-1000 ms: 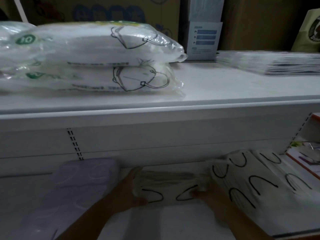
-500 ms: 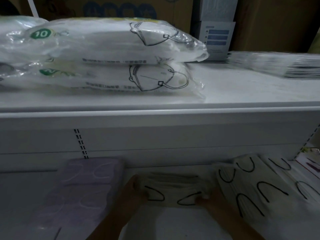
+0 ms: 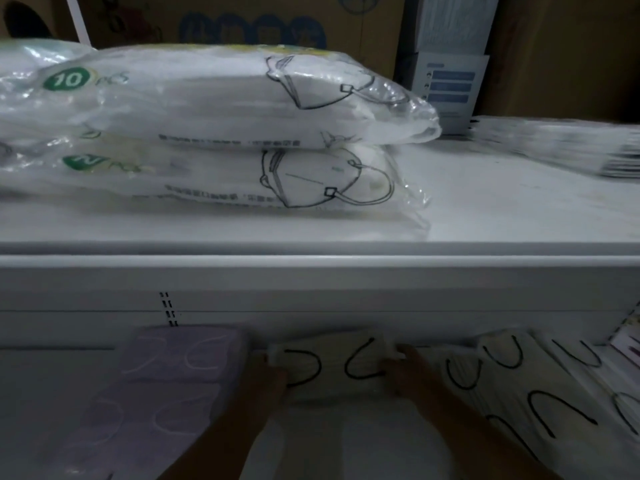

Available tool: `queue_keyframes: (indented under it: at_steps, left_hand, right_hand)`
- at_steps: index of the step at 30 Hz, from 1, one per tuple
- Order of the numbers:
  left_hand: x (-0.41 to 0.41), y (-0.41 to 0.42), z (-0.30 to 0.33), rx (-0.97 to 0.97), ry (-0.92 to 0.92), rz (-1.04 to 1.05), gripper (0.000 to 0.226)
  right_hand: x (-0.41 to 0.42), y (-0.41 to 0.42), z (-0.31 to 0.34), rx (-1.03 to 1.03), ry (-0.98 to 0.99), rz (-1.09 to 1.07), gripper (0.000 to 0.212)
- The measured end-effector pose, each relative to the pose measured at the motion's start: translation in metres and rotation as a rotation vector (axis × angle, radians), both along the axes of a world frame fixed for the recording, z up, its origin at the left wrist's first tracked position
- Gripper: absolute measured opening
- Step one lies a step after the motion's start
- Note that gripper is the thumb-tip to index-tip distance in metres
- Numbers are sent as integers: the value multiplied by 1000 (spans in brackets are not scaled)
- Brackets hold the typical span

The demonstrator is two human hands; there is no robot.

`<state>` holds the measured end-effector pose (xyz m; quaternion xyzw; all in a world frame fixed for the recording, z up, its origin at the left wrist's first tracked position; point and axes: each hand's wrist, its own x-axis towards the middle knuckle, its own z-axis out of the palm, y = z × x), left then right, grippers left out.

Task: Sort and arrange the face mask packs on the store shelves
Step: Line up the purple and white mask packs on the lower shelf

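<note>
On the lower shelf (image 3: 52, 393) a cream mask pack (image 3: 332, 367) with black ear loops lies against the back wall. My left hand (image 3: 268, 379) grips its left end and my right hand (image 3: 412, 370) grips its right end. A stack of purple mask packs (image 3: 162, 393) lies just to the left. More cream packs with black loops (image 3: 512, 386) lie fanned out to the right. Two clear bags of white folded masks (image 3: 225, 98) are stacked on the upper shelf (image 3: 485, 209).
A flat pile of thin packs (image 3: 571, 147) sits at the upper shelf's right. A white and blue box (image 3: 450, 88) and cardboard cartons (image 3: 242, 22) stand behind. Coloured packaging (image 3: 628, 344) shows at the lower right edge.
Both hands have pushed the cream pack further back toward the shelf wall, and the pack looks narrower between them. The camera view has shifted slightly, with everything sliding rightward.
</note>
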<state>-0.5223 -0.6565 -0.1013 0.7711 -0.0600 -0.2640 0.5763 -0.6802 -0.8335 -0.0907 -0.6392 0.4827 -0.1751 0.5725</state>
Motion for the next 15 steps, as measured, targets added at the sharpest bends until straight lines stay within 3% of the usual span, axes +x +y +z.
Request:
queue_keyframes:
  at_steps: [3,6,8,10,12,15]
  left_hand:
    - [0,-4,6,-38,-23,6,33]
    - [0,-6,16,-81,-98,-62,57]
    - [-4,-1,18,-57,-242,-158,72]
    - [-12,7,16,76,-539,-220,92]
    - [-20,12,14,306,-995,-380,90]
    - [-23,12,3,496,-1364,-641,87]
  right_hand:
    - [2,-4,-3,-124,104,83,39]
    - [-3,1,-1,-297,291,224,61]
    - [-9,7,3,-416,409,319,78]
    - [-16,13,5,-637,549,425,89]
    - [-22,21,10,-951,665,502,102]
    - [-23,27,10,-1288,629,559,108]
